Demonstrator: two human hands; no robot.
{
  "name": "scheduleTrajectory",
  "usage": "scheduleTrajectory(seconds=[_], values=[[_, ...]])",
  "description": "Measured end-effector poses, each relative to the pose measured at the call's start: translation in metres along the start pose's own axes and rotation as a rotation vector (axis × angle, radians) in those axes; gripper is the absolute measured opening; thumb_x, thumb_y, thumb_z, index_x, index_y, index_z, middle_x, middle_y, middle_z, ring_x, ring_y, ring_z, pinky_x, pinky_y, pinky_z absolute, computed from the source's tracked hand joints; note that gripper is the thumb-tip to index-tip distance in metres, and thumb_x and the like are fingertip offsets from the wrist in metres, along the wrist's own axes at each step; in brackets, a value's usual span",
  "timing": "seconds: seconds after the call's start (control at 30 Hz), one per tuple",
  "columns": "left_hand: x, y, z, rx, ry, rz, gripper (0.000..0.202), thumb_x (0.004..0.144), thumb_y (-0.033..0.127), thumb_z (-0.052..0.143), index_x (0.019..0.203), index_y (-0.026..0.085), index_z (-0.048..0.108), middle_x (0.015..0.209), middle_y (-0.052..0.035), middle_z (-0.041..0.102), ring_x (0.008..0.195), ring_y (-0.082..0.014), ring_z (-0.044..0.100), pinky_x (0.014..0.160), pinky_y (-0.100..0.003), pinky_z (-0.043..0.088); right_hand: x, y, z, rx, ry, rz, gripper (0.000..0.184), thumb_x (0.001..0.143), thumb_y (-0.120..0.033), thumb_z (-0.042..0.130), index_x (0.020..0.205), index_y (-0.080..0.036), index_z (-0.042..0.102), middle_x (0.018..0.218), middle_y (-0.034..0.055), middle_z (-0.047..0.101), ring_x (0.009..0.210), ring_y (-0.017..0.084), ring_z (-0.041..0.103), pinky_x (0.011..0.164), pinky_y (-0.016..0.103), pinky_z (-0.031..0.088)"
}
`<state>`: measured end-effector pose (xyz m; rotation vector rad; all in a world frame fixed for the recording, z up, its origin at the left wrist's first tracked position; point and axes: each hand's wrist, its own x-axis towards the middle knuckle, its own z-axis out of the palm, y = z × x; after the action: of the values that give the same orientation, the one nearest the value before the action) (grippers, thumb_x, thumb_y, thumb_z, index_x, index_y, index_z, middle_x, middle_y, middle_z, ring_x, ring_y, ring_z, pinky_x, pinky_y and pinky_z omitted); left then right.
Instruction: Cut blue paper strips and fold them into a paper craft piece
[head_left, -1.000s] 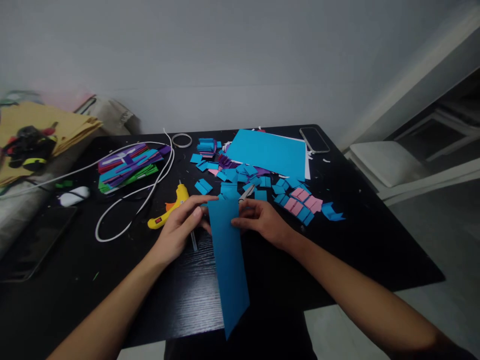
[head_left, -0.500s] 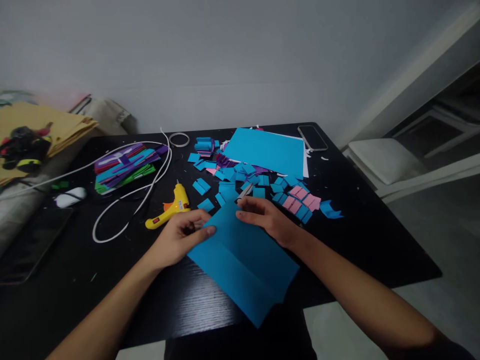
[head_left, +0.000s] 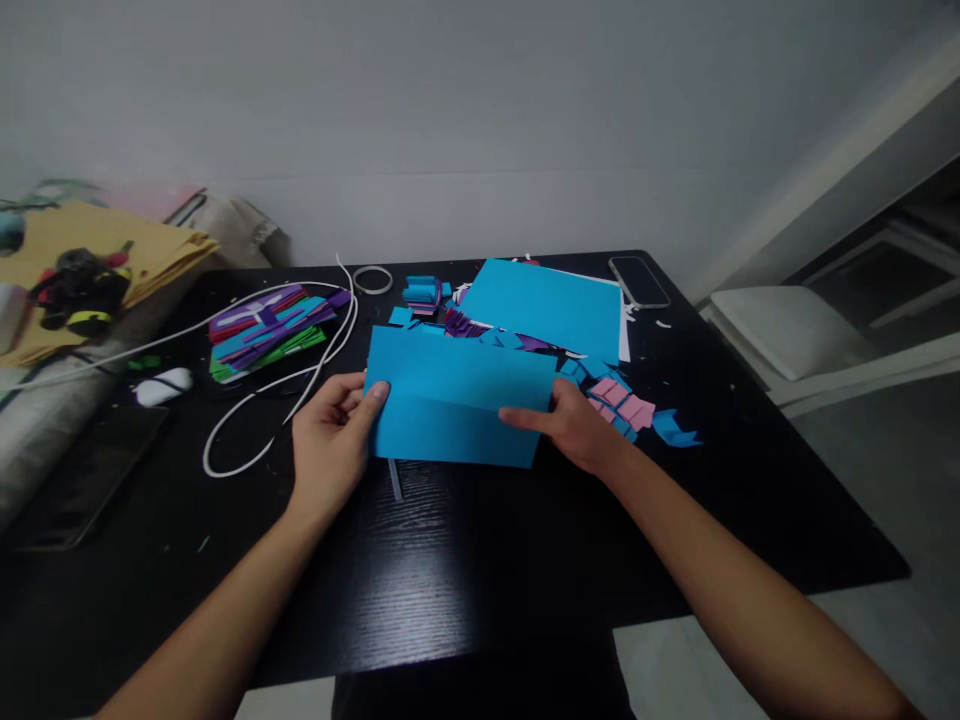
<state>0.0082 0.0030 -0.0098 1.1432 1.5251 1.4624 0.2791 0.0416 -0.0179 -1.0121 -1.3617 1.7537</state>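
The blue sheet (head_left: 450, 405), aslant a moment ago, now stretches left to right above the black table (head_left: 540, 550); the left hand (head_left: 336, 425), half-curled, pinches its left edge, the right hand (head_left: 576, 420), similarly curled, its right.

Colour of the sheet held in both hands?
The held sheet is blue; shows best in the head view.

The sheet (head_left: 454, 402) is blue, the table (head_left: 570, 560) black.
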Motion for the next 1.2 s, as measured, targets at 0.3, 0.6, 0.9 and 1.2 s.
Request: scheduleTrajectory(seconds=[0.3,0.6,0.9,1.2], values=[[0.007,0.004,-0.006,-0.054,-0.335,-0.086,0.035,0.073,0.040,0.090,0.092,0.018,0.071,0.075,0.0000,0.072,0.063,-0.0151,0.065,0.058,-0.025,0.052,0.000,-0.008,0.002,-0.066,0.225,-0.022,0.041,0.066,-0.039,0.096,0.097,-0.021,0.077,0.095,0.0074,0.078,0.097,0.033,0.071,0.090,0.051,0.060],[0.016,-0.005,-0.014,-0.132,-0.351,-0.165,0.025,0.075,0.031,0.085,0.095,0.019,0.075,0.058,0.0063,0.054,0.049,-0.0088,0.046,0.048,-0.020,0.038,-0.001,-0.010,-0.004,0.152,0.123,0.041,0.036,0.063,-0.027,0.091,0.096,-0.022,0.076,0.108,0.0072,0.078,0.105,0.032,0.071,0.099,0.053,0.055],[0.013,-0.004,-0.017,-0.085,-0.496,-0.149,0.009,0.075,0.026,0.080,0.082,0.021,0.082,0.077,-0.0032,0.075,0.059,-0.0131,0.062,0.052,-0.022,0.044,-0.008,-0.013,0.001,0.410,-0.416,0.218,0.068,0.076,-0.074,0.071,0.122,-0.024,0.073,0.138,0.0104,0.069,0.116,0.031,0.068,0.100,0.045,0.052],[-0.009,0.004,0.003,-0.035,-0.729,0.059,0.017,0.089,0.030,0.069,0.092,0.020,0.083,0.095,-0.0098,0.079,0.087,-0.0227,0.073,0.075,-0.030,0.057,-0.006,0.009,0.037,-0.104,-0.215,0.214,0.030,0.081,-0.048,0.083,0.087,-0.019,0.078,0.078,-0.0005,0.069,0.070,0.013,0.058,0.065,0.026,0.043]])
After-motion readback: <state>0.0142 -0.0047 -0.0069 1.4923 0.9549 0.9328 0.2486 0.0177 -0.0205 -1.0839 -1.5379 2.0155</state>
